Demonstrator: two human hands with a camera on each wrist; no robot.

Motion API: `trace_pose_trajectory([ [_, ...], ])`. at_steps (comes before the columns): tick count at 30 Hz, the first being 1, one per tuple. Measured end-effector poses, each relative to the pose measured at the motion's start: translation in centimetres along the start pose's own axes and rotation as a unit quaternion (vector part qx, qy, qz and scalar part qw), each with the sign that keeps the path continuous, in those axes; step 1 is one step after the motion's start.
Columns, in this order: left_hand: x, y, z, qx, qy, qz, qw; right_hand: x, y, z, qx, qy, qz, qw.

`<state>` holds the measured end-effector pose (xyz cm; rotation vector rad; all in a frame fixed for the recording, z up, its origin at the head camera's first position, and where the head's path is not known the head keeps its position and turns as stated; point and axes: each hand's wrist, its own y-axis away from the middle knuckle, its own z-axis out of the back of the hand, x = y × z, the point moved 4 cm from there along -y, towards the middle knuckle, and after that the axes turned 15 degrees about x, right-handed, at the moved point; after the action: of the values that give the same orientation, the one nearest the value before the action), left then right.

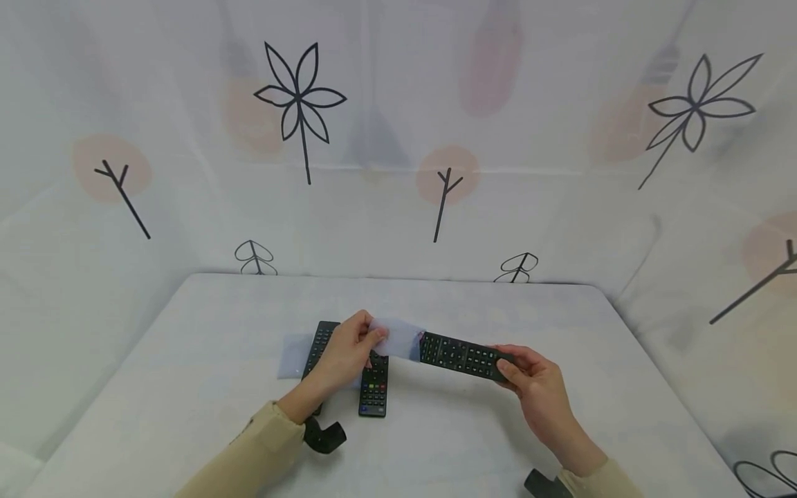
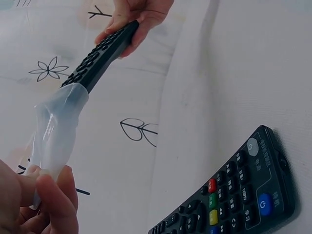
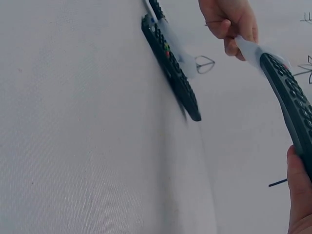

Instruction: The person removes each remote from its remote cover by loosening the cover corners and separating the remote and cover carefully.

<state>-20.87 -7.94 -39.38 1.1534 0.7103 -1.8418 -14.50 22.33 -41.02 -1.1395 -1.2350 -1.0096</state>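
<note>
My right hand [image 1: 540, 387] grips one end of a black remote control [image 1: 463, 355], held above the table with its buttons facing up. The other end of that remote sits in the mouth of a translucent plastic sleeve [image 1: 398, 339]. Pinched between the thumb and fingers of my left hand [image 1: 349, 346] is the sleeve's far end. In the left wrist view the sleeve [image 2: 57, 126] hangs loosely around the remote's tip. A second remote [image 1: 373, 387] lies on the table below the left hand, and a third remote [image 1: 322, 339] is partly hidden behind that hand.
Another translucent sleeve [image 1: 292, 356] lies flat on the white table [image 1: 448, 443], beside the third remote. A patterned cloth [image 1: 386, 138] rises behind the table's back edge. Black straps or mounts [image 1: 325, 437] sit at both wrists.
</note>
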Motion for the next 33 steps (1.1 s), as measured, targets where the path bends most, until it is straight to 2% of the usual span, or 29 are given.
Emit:
trace_pose_trajectory([
  [4,-0.1,-0.2,0.0,-0.001,0.01,-0.001,1.0,0.1,0.1,0.1,0.004,-0.018,0.01,1.0],
  [14,-0.1,-0.5,0.2,-0.012,0.021,-0.006,0.9997,0.1,0.0,0.4,0.017,-0.012,0.016,1.0],
  [33,-0.1,0.1,1.2,-0.032,0.012,0.01,0.9994,-0.2,0.3,0.7,-0.003,-0.019,0.016,1.0],
])
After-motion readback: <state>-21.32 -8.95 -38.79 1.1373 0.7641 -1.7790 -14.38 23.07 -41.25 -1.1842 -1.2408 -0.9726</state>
